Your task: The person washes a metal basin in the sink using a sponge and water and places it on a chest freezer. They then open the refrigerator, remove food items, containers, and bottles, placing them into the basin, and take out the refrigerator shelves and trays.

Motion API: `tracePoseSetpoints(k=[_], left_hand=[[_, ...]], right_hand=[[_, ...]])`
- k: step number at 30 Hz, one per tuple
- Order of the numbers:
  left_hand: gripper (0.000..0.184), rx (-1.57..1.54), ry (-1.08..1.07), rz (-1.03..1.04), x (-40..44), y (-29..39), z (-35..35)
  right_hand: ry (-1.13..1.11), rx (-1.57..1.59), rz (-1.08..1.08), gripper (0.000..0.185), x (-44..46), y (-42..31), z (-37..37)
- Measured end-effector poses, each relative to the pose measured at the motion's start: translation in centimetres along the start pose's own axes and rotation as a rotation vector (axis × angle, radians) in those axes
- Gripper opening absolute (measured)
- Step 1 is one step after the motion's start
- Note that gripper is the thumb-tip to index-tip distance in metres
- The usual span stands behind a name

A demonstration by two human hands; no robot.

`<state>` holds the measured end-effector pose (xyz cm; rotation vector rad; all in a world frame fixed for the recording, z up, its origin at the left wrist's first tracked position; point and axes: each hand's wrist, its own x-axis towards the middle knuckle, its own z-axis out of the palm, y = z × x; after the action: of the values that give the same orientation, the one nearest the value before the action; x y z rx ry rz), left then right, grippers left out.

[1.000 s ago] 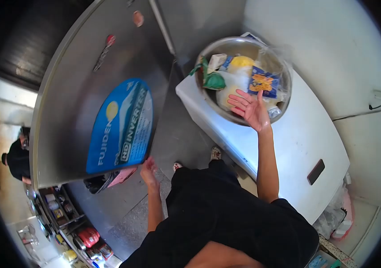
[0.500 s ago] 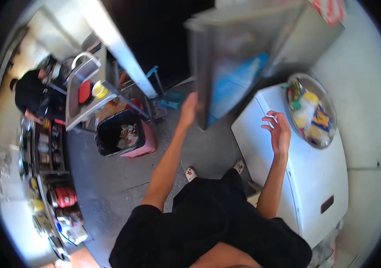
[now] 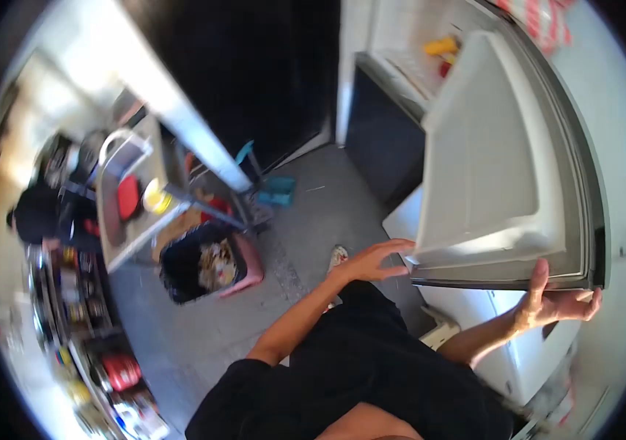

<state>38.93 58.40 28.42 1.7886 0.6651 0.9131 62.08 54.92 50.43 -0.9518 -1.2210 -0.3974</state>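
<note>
A fridge door [image 3: 485,147] stands wide open on the right, its pale inner panel facing me. My right hand [image 3: 551,301] is at the door's lower edge, thumb on the inner side and fingers beneath, gripping it. Beside the near left corner of the door is my left hand [image 3: 379,260], its thumb and fingers apart, fingertips close to or touching the edge. Under the door shows part of a white chest lid [image 3: 514,323]. Some yellow and red items [image 3: 441,47] are visible inside the fridge.
A pink bin [image 3: 252,265] with a black liner holds scraps on the left. Behind it are a metal sink [image 3: 111,227] and a teal dustpan [image 3: 276,191]. Another person in black [image 3: 38,213] is at the far left. Shelves with jars and a red container [image 3: 121,372] line the lower left.
The door has swung open to the right, over the chest and the bowl, which is now hidden. My right hand has moved onto its edge; my left hand has shifted right and down.
</note>
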Motion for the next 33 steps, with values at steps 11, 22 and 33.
tracePoseSetpoints(k=[11, 22, 33], left_hand=[[0.027, -0.136, 0.061, -0.345, 9.7, -12.2, -13.1], [0.019, -0.307, -0.095, -0.132, 29.2, -21.1, -19.3], [0.039, 0.121, -0.009, 0.198, 56.4, -25.5, -30.3]], right_hand=[[0.323, -0.565, -0.082, 0.059, -7.0, 5.4, -3.5], [0.512, -1.177, 1.206, 0.030, -31.8, 4.5, -9.8], [0.198, -0.168, 2.032, 0.035, -53.7, -0.7, 15.8]])
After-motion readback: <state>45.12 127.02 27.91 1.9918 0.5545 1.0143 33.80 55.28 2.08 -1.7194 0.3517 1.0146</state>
